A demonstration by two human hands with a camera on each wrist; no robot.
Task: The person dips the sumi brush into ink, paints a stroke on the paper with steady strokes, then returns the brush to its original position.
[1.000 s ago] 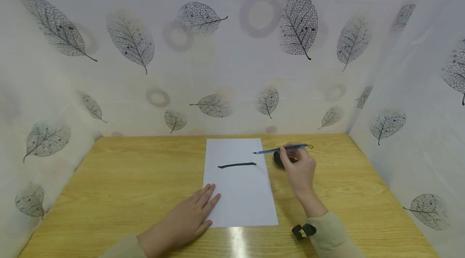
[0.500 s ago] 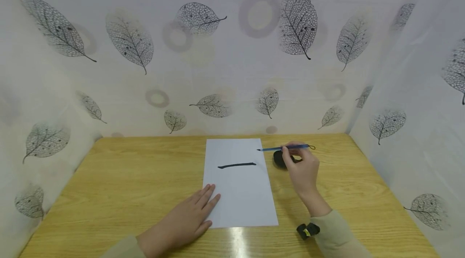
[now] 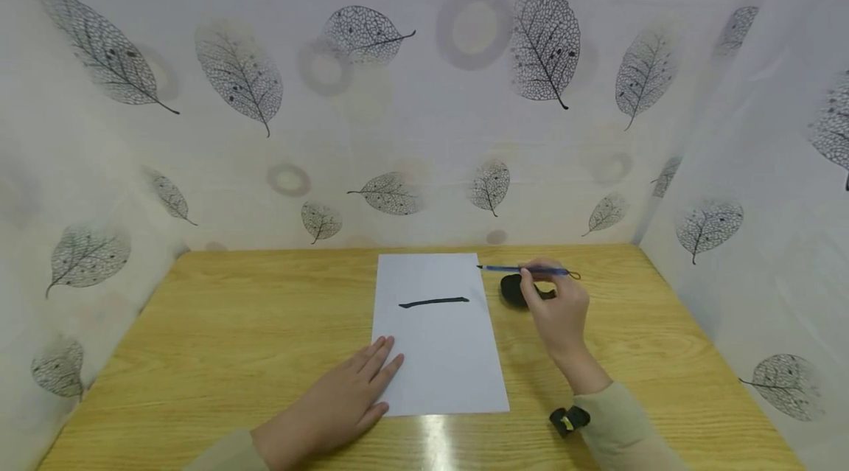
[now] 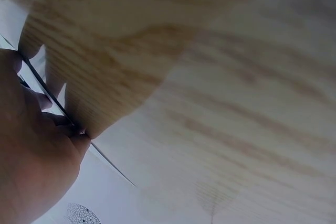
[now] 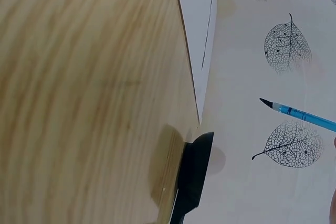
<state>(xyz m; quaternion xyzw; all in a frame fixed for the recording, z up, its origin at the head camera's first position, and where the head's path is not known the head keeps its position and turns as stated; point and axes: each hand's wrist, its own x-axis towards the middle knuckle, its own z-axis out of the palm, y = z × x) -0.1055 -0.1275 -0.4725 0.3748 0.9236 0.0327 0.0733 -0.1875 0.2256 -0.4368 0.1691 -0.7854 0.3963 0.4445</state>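
Observation:
A white sheet of paper (image 3: 441,360) lies on the table, bearing one long black brush stroke (image 3: 434,302) across its upper half. My left hand (image 3: 345,397) rests flat on the sheet's lower left edge with its fingers straight. In my right hand (image 3: 560,309) I pinch a blue writing brush (image 3: 500,268), held almost level; its dark tip is at the sheet's upper right edge, raised above the table. Beneath that hand stands a black ink dish (image 3: 514,292), partly hidden by the fingers. The right wrist view shows the brush (image 5: 304,115) apart from the dish (image 5: 195,174).
The yellow wood-grain table (image 3: 252,331) reaches back to a pale curtain (image 3: 411,110) printed with leaves, which also closes off both sides. A black strap piece with a yellow mark (image 3: 569,421) sits at my right wrist.
My right hand has shifted right and slightly nearer, and the brush tip has gone from over the paper to its right edge. My left hand has stayed in place.

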